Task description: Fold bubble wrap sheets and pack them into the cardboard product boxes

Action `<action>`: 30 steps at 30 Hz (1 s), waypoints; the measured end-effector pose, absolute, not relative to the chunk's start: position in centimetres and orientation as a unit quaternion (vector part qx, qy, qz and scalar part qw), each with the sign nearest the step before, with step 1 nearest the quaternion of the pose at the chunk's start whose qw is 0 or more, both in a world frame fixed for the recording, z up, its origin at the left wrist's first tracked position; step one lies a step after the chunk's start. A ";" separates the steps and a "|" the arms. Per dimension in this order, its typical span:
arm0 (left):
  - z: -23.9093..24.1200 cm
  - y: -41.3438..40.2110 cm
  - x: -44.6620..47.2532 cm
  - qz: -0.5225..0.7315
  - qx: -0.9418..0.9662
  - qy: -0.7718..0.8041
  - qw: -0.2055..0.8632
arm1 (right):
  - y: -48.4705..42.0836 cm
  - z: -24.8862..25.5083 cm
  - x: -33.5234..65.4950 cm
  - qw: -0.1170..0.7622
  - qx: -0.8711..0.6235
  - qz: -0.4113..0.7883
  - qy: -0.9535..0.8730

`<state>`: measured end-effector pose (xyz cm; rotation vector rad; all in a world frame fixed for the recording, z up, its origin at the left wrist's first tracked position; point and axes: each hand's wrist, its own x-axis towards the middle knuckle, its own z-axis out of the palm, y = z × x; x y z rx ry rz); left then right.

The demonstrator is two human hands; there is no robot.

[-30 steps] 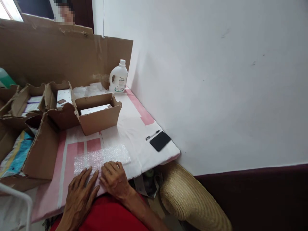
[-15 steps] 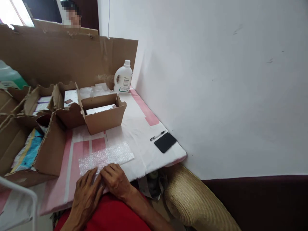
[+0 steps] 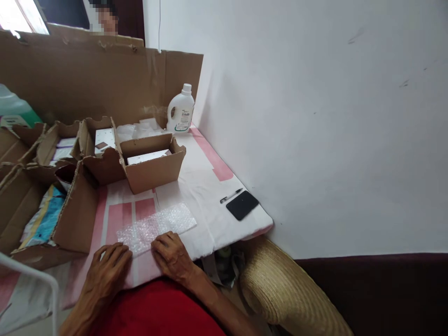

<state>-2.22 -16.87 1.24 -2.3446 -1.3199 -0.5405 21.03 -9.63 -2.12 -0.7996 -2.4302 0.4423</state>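
Note:
A strip of clear bubble wrap (image 3: 161, 226) lies flat on the pink and white table cover, its long side running up to the right. My left hand (image 3: 108, 267) rests at its lower left corner, fingers stretched out and lying flat, fingertips on the corner. At the near edge, about the middle of the strip, my right hand (image 3: 171, 255) has its fingers curled against the wrap; the thumb side is partly hidden. Just beyond the wrap stands a cardboard box (image 3: 154, 175) holding a white box (image 3: 149, 157).
Open cardboard boxes (image 3: 79, 210) with packets fill the left. A white jug (image 3: 181, 109) stands at the back before a cardboard screen (image 3: 105, 79). A pen (image 3: 231, 196) and black phone-like slab (image 3: 242, 205) lie near the wall. A woven straw item (image 3: 280, 284) is below the table's right edge.
My hands, close together before at the wrap's near edge, are now apart: the left has moved left to the corner, the right slightly up and right. The wrap stays flat.

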 end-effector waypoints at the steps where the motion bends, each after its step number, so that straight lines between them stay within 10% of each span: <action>1: 1.6 -16.7 -2.1 -0.195 -0.842 -0.463 0.197 | -9.7 -2.1 20.9 0.265 -0.303 0.159 -0.902; 9: 4.6 -14.8 1.8 -0.267 -0.846 -0.452 0.090 | -10.9 -2.9 19.9 0.312 -0.372 0.133 -0.864; 20: 1.5 -16.3 -2.0 -0.283 -0.773 -0.541 -0.172 | -12.5 -1.9 24.4 0.413 -0.342 0.430 -0.726; 30: -1.5 -16.5 2.0 -0.332 -0.656 -0.640 -0.223 | -13.3 -3.4 23.6 0.416 -0.465 0.270 -0.733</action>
